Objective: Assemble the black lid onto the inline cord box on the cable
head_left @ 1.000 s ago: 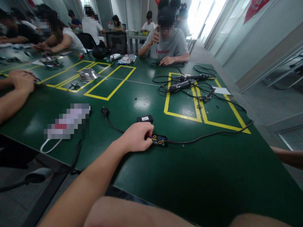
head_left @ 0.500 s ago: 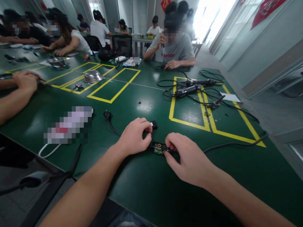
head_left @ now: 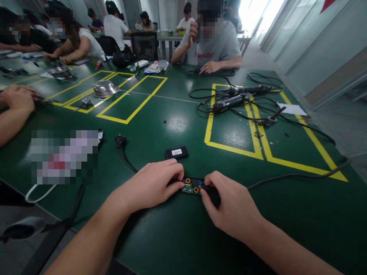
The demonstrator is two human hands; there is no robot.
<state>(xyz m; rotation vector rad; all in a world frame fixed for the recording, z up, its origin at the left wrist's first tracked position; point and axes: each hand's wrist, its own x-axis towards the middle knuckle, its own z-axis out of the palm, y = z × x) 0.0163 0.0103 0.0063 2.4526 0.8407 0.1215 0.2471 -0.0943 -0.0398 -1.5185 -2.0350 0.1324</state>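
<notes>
A small green circuit board [head_left: 192,185] with orange ring parts lies on the green table [head_left: 172,236], joined to a black power cord [head_left: 286,176] that runs off to the right and another stretch ending in a plug [head_left: 119,140] at the left. My left hand [head_left: 151,184] pinches the board's left end with curled fingers. My right hand [head_left: 229,204] grips its right end where the cord enters. Just beyond the board lies a black cover [head_left: 176,152] with a white label.
Yellow tape marks rectangles [head_left: 232,141] on the table. Electric screwdrivers with tangled cables [head_left: 235,100] lie at the right back, a metal bowl [head_left: 105,88] at the left. A person [head_left: 213,49] sits opposite; another person's arm [head_left: 14,110] rests at left.
A second ago only my left hand held the board. My right hand came in from the right and closed on the board's other end; both hands now hold it nearer to me.
</notes>
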